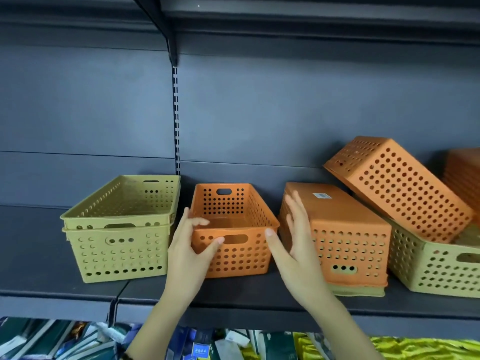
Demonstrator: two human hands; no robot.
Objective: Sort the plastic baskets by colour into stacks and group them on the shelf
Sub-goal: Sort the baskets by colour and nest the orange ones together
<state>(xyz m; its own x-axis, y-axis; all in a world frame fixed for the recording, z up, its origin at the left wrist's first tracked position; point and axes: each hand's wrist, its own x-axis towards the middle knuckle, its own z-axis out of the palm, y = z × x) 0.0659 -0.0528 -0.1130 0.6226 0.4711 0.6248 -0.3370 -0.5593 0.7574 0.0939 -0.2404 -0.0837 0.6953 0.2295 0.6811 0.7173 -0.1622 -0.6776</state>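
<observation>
Your left hand (192,245) pinches the upright orange basket (235,229) at its front corner; your right hand (293,240) is spread open, empty, beside it.

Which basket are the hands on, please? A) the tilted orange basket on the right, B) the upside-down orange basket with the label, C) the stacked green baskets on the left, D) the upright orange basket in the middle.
D: the left hand grips the upright orange basket at its front corner, and the right hand stands open against its other side.
</observation>
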